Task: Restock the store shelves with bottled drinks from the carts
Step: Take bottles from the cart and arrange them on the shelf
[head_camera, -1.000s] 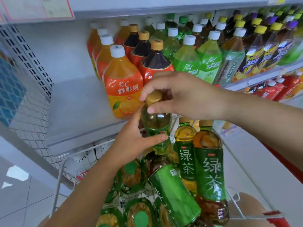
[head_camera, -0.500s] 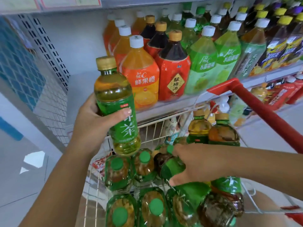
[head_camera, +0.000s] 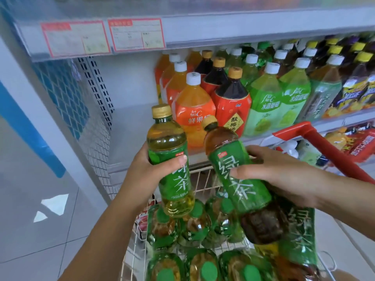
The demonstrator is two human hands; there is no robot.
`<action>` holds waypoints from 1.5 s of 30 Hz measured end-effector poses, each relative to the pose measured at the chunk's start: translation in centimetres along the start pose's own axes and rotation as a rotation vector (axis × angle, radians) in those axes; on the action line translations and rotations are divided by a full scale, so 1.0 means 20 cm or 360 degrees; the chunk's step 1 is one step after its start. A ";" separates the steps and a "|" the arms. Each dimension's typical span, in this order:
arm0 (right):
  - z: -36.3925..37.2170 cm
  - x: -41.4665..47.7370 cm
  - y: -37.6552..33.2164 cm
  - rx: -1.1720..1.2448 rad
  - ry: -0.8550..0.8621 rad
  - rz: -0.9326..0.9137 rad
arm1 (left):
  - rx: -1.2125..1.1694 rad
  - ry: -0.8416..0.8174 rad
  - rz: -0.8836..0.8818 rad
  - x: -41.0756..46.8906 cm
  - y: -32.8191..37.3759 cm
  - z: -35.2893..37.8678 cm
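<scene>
**Two tea bottles up, ready for the shelf**

My left hand [head_camera: 150,171] wraps round the middle of the pale tea bottle [head_camera: 172,157] and holds it straight up. My right hand [head_camera: 284,179] wraps round the dark tea bottle [head_camera: 239,179], which leans to the left. Both bottles are above the cart [head_camera: 205,180] and in front of the shelf [head_camera: 129,138], not on it yet.

I think the bare spot left of the big orange bottle [head_camera: 192,110] is the place to go. I would set the pale one down first, flat on its bottom. Then I would tip the dark one straight, so the two do not bump.

The bottles are clear, smooth plastic, round and tall. They have shiny green wraps and gold caps. They look full, so I think they are heavy.
</scene>
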State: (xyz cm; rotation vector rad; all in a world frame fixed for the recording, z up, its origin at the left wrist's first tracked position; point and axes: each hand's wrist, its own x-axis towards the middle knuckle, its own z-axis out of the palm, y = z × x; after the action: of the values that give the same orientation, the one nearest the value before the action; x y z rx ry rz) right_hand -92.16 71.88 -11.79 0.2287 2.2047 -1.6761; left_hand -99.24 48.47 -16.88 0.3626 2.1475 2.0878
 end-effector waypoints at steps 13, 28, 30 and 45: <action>0.10 0.10 -0.22 0.0184 -0.0060 -0.0796 | -0.0053 0.0068 0.0400 0.03 0.34 0.07; -0.11 0.16 -1.15 0.0293 0.0518 -0.1880 | 0.0176 0.0510 0.1184 0.28 1.07 -0.29; -0.11 0.24 -1.25 0.0230 0.0555 -0.1898 | 0.0226 0.0536 0.1181 0.31 1.14 -0.32; -0.05 0.74 -1.47 -0.0161 0.0698 -0.1669 | 0.0105 0.0501 0.0981 0.40 1.14 -0.32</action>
State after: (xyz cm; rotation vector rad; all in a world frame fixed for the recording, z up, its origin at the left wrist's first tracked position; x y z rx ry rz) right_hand -116.05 63.14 9.25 -0.8053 3.0013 -2.1040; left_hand -106.64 44.69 6.72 0.8485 2.5283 2.5283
